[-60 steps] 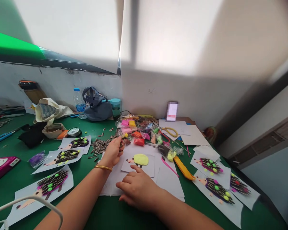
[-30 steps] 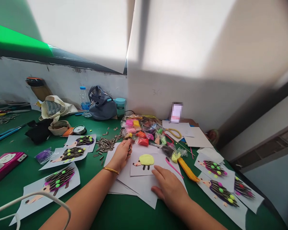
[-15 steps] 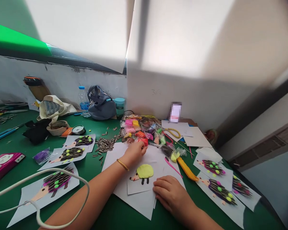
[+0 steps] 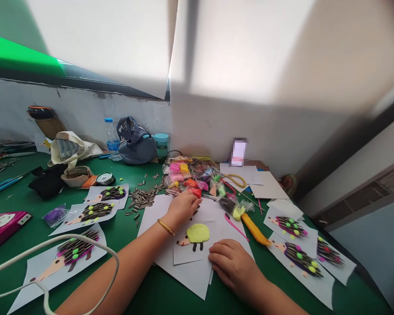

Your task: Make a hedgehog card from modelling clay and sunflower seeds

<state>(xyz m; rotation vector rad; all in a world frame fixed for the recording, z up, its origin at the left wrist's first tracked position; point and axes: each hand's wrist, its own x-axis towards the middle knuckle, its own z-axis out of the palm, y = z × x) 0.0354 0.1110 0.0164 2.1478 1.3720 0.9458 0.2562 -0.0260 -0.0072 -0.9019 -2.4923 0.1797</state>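
A small paper (image 4: 187,259) in front of me bears a hedgehog with a yellow-green clay body (image 4: 198,233), a peach face and dark legs. It rests on larger white sheets (image 4: 193,280). My left hand (image 4: 183,205) is over the top of the sheets, beside the red clay packet (image 4: 193,191), with fingers bent together; what they hold, if anything, is hidden. A few dark seeds (image 4: 195,212) show under that hand. My right hand (image 4: 231,262) lies flat on the paper's right edge, fingers stretched out, holding nothing.
Sunflower seeds (image 4: 142,197) are heaped left of the sheets. Bagged clay (image 4: 184,168) lies behind. A pink tool (image 4: 235,227) and yellow cutter (image 4: 254,229) are at the right. Finished hedgehog cards (image 4: 68,262) lie on both sides. A white cable (image 4: 114,275) loops at the front left.
The view has shifted slightly. My left hand has moved a little, and dark seeds now show beneath it. My right hand stays on the paper's edge.
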